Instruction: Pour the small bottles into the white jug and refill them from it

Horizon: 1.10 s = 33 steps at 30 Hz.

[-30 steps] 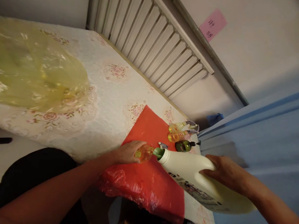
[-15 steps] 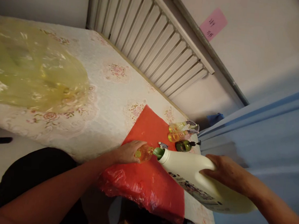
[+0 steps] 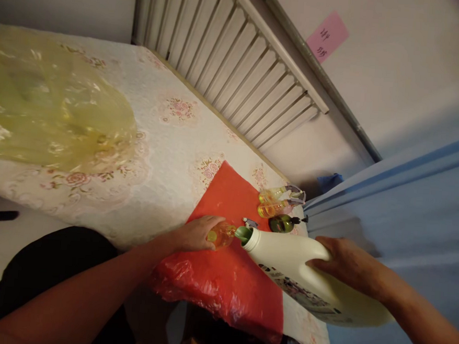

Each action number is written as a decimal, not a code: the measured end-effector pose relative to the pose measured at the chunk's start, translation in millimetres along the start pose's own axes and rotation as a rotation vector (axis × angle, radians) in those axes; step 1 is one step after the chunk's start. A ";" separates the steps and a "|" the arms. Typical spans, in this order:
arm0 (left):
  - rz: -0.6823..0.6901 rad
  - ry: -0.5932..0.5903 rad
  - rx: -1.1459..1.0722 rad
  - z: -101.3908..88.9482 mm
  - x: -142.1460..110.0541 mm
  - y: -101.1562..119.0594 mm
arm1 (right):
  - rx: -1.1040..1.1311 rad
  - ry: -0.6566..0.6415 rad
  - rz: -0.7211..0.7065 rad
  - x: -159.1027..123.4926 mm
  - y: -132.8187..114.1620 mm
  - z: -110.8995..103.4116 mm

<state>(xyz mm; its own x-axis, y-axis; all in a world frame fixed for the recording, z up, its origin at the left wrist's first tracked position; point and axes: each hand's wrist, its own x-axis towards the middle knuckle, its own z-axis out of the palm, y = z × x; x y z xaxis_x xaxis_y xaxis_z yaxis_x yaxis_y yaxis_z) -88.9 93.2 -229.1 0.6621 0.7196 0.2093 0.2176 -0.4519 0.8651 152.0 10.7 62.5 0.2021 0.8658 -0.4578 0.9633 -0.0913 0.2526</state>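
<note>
Fingers (image 3: 211, 224) grip a clear bottle (image 3: 224, 235) of yellow liquid and a cream jug (image 3: 305, 266).

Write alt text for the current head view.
The left hand holds a small clear bottle and the right hand a large tilted jug, a green piece between their mouths, over red plastic on a floral tablecloth; three more bottles are nearby.

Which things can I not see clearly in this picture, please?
In the head view:
Yellow bag: left part cut off by the picture edge.
Label on the jug: print blurred, too small.
Right hand: some fingers hidden by the jug.
Small bottle: partly covered by the left hand.
</note>
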 end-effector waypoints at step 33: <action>0.005 0.006 0.011 0.5 0.0 0.5 | 0.003 -0.020 0.005 -3.2 -6.9 -5.9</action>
<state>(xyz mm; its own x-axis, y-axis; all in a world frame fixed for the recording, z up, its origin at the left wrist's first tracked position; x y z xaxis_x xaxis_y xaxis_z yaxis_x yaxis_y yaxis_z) -88.4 92.7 -228.9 0.6591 0.7204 0.2161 0.2223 -0.4611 0.8591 143.6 11.4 67.2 0.2101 0.8551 -0.4739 0.9628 -0.0967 0.2524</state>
